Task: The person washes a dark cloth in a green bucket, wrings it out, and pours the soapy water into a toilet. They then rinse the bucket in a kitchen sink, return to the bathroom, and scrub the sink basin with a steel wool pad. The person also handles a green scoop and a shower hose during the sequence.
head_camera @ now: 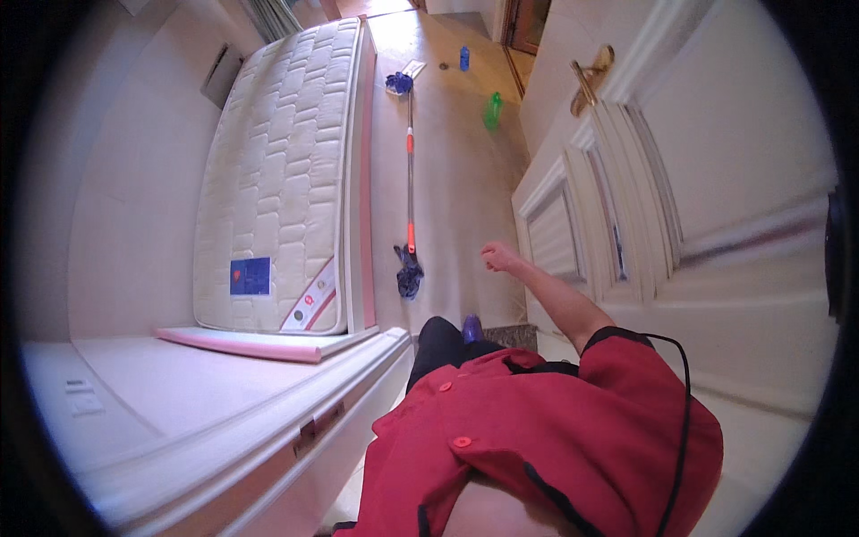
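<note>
My right hand [498,257] hangs in front of me above the floor, near the white panelled door, with its fingers curled; whether it holds anything small cannot be told. My left hand is out of view. Ahead on the floor lies a mop with a metal pole [411,181], orange grips and a blue head [399,82]. A crumpled black plastic bag [409,275] touches the near end of the pole. Farther off are a green plastic bottle [493,112] and a blue bottle [464,59].
A bed with a quilted mattress [282,161] and pink side stands along the left wall. On the right is an open white door [725,148] with a brass handle [589,80]. The door frame [282,436] passes close on my left. A small round object [443,66] lies by the blue bottle.
</note>
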A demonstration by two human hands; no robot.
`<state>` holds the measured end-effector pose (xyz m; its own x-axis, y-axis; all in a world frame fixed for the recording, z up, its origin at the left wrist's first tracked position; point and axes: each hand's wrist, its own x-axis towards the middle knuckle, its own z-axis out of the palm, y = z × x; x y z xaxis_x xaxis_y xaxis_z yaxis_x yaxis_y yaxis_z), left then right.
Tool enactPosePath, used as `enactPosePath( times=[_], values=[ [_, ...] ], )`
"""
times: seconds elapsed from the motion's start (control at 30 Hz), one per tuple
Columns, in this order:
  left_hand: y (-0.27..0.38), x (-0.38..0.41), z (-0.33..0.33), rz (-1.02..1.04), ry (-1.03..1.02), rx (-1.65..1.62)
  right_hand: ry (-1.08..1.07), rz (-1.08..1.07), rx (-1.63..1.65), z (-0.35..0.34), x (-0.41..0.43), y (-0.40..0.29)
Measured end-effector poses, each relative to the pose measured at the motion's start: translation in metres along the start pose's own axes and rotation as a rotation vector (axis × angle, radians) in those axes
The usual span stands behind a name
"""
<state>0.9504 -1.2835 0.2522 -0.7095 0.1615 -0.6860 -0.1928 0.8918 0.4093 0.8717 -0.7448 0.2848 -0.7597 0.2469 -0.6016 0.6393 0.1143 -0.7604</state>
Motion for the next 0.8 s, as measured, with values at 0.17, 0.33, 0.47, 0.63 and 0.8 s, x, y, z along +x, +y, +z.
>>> enactPosePath(
  times=[0.17, 0.33, 0.47, 0.63, 0.8],
  values=[
    [0.085, 0.088, -0.031, 0.008, -0.023, -0.019, -0.279, -0.046, 0.016, 0.013, 0.088, -0.089],
    [0.157, 0.202, -0.065, 0.008, -0.066, -0.002, -0.312, 0.009, -0.027, -0.03, 0.206, -0.15],
    [0.206, 0.295, -0.112, 0.018, -0.109, 0.029, -0.049, 0.059, 0.031, -0.121, 0.327, -0.157],
    [0.275, 0.394, -0.207, 0.06, -0.125, 0.026, 0.117, 0.207, 0.133, -0.21, 0.406, -0.19],
    [0.385, 0.535, -0.305, 0.073, -0.055, 0.253, 0.107, 0.24, 0.084, -0.28, 0.463, -0.204]
  ],
)
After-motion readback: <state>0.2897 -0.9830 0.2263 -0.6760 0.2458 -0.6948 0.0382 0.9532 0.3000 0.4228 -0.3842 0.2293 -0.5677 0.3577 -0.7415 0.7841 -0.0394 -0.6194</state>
